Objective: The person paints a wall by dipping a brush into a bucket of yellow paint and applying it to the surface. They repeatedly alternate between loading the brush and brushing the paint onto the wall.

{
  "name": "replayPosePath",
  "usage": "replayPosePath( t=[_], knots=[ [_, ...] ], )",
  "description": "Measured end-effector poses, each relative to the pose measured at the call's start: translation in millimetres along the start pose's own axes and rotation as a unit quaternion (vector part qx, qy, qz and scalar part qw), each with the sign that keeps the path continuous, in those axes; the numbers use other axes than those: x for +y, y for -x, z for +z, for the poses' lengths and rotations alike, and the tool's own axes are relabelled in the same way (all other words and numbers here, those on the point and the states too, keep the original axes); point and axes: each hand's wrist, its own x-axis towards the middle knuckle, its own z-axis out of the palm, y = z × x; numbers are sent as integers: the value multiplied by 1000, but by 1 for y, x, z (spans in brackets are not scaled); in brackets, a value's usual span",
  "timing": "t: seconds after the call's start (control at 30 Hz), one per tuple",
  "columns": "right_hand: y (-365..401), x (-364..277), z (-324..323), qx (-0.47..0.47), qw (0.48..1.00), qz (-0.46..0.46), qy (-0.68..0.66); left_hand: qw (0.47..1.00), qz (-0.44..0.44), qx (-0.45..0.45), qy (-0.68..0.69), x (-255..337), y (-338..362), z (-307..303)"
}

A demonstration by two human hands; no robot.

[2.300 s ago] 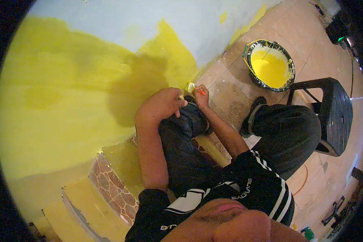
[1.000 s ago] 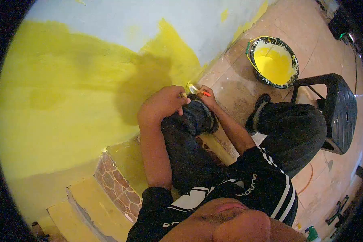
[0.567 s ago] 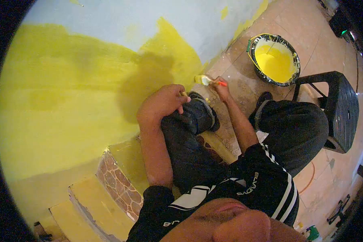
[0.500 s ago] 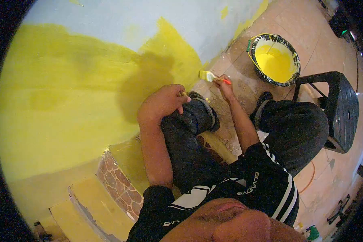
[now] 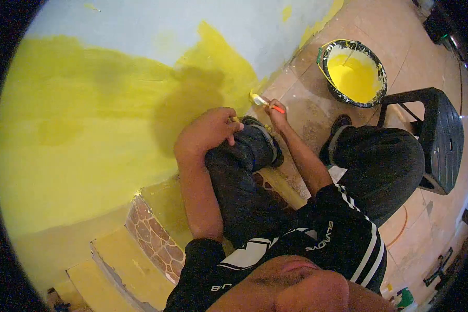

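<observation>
A paintbrush [image 5: 259, 100] with a red-orange handle and yellow-coated bristles is gripped in my right hand [image 5: 274, 110]. Its bristles meet the bottom edge of the wall [image 5: 114, 125], close to where fresh yellow paint borders the floor. My left hand [image 5: 213, 127] hangs over my bent left knee, its fingers loosely bent and apart, with a yellow patch showing by the fingertips. Beyond my right hand, a black bucket [image 5: 354, 78] of yellow paint stands on the floor, its handle folded to one side.
A black plastic stool [image 5: 442, 140] stands to the right of my right leg. Stair steps [image 5: 125, 260] with stone-patterned risers lie at lower left. Bare pale blue wall [image 5: 140, 31] shows above the yellow area. Tiled floor [image 5: 307, 104] surrounds the bucket.
My right hand has moved the brush a little to the left, bringing its bristles against the wall's bottom edge. My left hand stays over the knee.
</observation>
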Motion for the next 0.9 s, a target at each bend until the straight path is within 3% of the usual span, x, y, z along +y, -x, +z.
replayPosePath(
  t=[0.07,0.13,0.2,0.23,0.43,0.53,0.63,0.73,0.8,0.9],
  knots=[
    [9,-10,14,-51,998,-33,25,1000,-9,10,6,0,0,0],
    [22,-25,30,-67,997,21,-31,1000,-15,5,2,6,3,-3],
    [26,-23,34,-42,989,144,-14,1000,-20,-1,-2,8,3,-3],
    [28,-17,32,-78,985,149,-36,1000,-19,-4,2,7,3,-3],
    [27,-4,34,-167,979,106,-40,1000,-24,0,9,6,2,-3],
    [30,-20,39,-161,973,164,-31,1000,-24,-5,10,5,2,-3],
    [27,-20,36,-218,965,128,-74,1000,-22,-9,13,4,1,-3],
    [23,-31,30,-183,971,149,-43,1000,-16,-6,21,1,1,-1],
    [16,-38,22,-198,973,108,-43,999,-12,-2,33,1,2,-1],
    [0,-28,4,-127,990,52,-24,1000,-12,3,8,3,3,-1]
  ],
)
